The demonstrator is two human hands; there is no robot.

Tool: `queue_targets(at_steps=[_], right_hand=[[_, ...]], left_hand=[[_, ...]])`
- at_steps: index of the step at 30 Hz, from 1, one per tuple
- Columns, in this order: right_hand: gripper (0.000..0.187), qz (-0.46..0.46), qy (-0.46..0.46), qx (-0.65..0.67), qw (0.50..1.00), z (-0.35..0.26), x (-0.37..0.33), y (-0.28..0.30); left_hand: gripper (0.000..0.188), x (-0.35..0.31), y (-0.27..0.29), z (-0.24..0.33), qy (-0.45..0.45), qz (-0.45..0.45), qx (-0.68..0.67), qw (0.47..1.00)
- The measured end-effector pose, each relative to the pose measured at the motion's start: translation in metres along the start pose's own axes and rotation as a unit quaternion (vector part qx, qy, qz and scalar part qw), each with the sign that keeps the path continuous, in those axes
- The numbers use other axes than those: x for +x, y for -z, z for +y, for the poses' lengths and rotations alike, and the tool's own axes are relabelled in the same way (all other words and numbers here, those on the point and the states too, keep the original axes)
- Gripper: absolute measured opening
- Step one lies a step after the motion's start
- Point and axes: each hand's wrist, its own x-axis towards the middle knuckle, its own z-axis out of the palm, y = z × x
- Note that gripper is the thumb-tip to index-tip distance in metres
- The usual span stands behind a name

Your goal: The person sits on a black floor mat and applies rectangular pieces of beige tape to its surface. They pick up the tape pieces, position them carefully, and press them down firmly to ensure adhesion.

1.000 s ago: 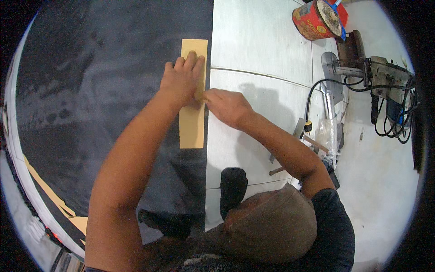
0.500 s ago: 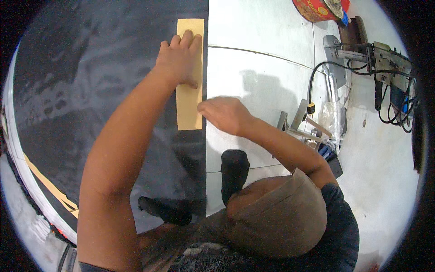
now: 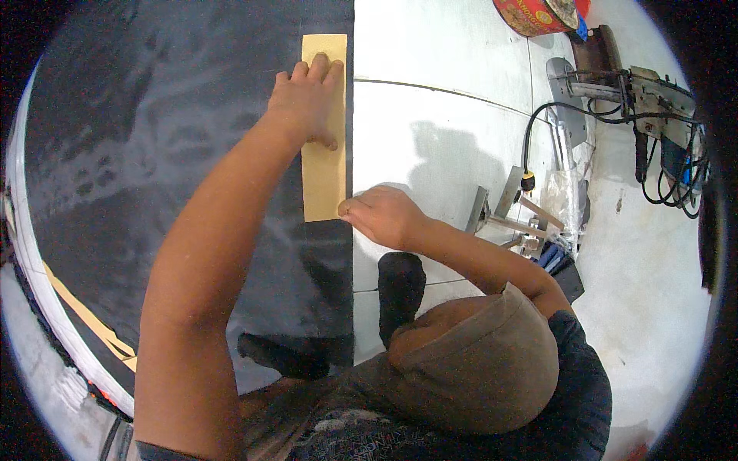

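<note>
Sheet (image 3: 177,131) on your left, floor (image 3: 400,54) on your right, strip (image 3: 324,184) on the sheet near its right edge, left fingers (image 3: 317,69) on the strip, right fingers (image 3: 352,210) at its near right corner, tools (image 3: 508,194) past your right arm (image 3: 473,255), machine (image 3: 657,127) farther right, bucket (image 3: 529,17) ahead of them

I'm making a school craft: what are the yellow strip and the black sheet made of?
The yellow strip looks like matte card or thin board: flat, crisp straight edges. The black sheet may be vinyl or coated fabric: slight sheen, soft ripples.
</note>
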Motion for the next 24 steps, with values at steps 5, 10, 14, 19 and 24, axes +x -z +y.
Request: queue_targets(at_steps=[5, 10, 14, 19, 24], right_hand=[[0.015, 0.018, -0.05, 0.047, 0.997, 0.002, 0.007, 0.009], [0.019, 0.154, -0.054, 0.156, 0.974, 0.008, -0.002, 0.017], [0.018, 0.086, -0.002, 0.105, 0.991, 0.009, -0.012, -0.003], [0.013, 0.068, 0.001, 0.056, 0.996, 0.008, -0.008, -0.009], [0.017, 0.058, 0.015, 0.046, 0.997, 0.01, -0.003, -0.011]], left_hand=[[0.139, 0.001, 0.008, 0.003, 0.004, -0.031, 0.004, 1.0], [0.134, -0.002, 0.001, 0.005, 0.003, 0.009, 0.012, 1.0], [0.128, -0.004, 0.0, 0.008, 0.005, 0.025, 0.014, 1.0], [0.134, -0.003, 0.004, 0.007, 0.01, -0.014, -0.002, 1.0], [0.138, 0.0, 0.007, 0.006, 0.01, -0.032, -0.002, 0.999]])
